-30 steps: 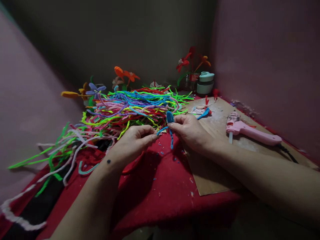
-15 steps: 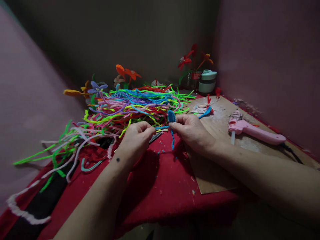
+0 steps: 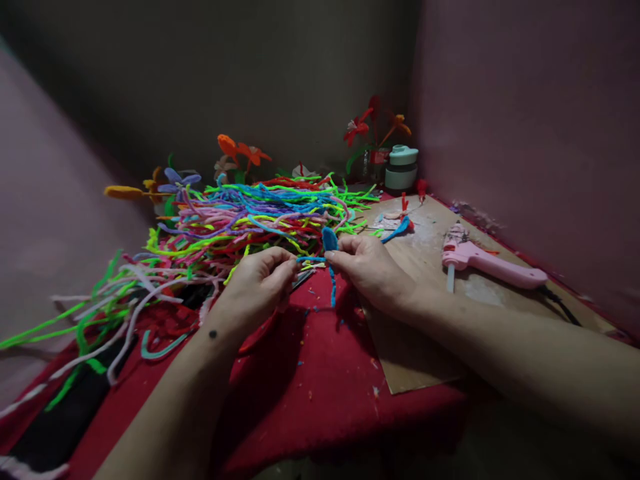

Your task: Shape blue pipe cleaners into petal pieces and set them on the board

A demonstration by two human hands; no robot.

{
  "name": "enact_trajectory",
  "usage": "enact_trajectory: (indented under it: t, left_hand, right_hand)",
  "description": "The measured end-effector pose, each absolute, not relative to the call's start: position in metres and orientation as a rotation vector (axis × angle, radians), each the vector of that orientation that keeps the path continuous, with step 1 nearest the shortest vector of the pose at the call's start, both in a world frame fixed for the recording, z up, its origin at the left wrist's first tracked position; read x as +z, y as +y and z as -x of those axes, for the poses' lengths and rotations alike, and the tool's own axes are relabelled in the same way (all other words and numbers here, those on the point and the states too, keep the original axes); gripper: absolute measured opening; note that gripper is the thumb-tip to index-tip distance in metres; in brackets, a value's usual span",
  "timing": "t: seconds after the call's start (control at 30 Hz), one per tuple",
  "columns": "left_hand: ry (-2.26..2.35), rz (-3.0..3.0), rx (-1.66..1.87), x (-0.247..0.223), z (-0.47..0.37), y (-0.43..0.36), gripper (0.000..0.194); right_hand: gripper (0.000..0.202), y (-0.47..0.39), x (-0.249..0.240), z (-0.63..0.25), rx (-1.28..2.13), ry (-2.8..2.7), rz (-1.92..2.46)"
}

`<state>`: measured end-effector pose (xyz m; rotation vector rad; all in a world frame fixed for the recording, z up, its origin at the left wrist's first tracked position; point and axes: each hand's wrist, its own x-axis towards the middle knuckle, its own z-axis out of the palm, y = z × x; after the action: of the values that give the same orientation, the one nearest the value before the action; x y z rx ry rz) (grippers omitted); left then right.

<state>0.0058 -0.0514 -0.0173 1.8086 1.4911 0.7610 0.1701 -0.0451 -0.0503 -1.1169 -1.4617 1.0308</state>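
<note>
Between my hands is a blue fuzzy piece (image 3: 329, 239) with a rounded, petal-like top and a twisted tail hanging down. My right hand (image 3: 367, 270) pinches it at the base of the rounded part. A thin blue strand (image 3: 311, 259) runs leftward from that pinch to my left hand (image 3: 265, 280), whose thumb and forefinger are closed on its end. Just behind my hands lies a large pile of colourful pipe cleaners (image 3: 260, 213). Another blue petal piece (image 3: 397, 230) rests on the board beyond my right hand.
A pink glue gun (image 3: 493, 263) lies on the wooden board (image 3: 415, 360) at the right. Fuzzy orange flowers (image 3: 253, 154), red flowers (image 3: 357, 129) and a lidded container (image 3: 401, 170) stand at the back. Small scraps dot the red cloth (image 3: 320, 413).
The whole view has shifted, so most things appear farther left. My left hand has drawn slightly away from my right, and more of the blue strand shows between them.
</note>
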Motion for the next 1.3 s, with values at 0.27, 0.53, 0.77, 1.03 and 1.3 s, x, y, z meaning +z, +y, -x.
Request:
enact_trajectory:
  t: [0.27, 0.53, 0.77, 1.03, 1.3]
  left_hand:
    - [1.693, -1.948, 0.702, -0.028, -0.008, -0.046, 0.016]
    - [1.756, -2.129, 0.522, -0.018, -0.009, -0.048, 0.013]
    - [1.505, -1.509, 0.709, -0.015, 0.009, -0.044, 0.011]
    - [1.379, -1.881, 1.016, -0.016, 0.005, -0.048, 0.029]
    - [1.352, -2.623, 0.872, -0.027, 0.005, -0.046, 0.015]
  right_hand:
    - [0.019, -0.051, -0.057, -0.163, 0.892, -1.538, 1.119]
    - [0.021, -0.051, -0.061, -0.162, 0.841, -1.56, 1.103]
    - [0.02, -0.049, -0.056, -0.165, 1.092, -1.417, 1.1]
    - [0.02, -0.046, -0.054, -0.168, 1.209, -1.29, 1.065]
    - [0.025, -0.047, -0.05, -0.167, 1.308, -1.244, 1.116]
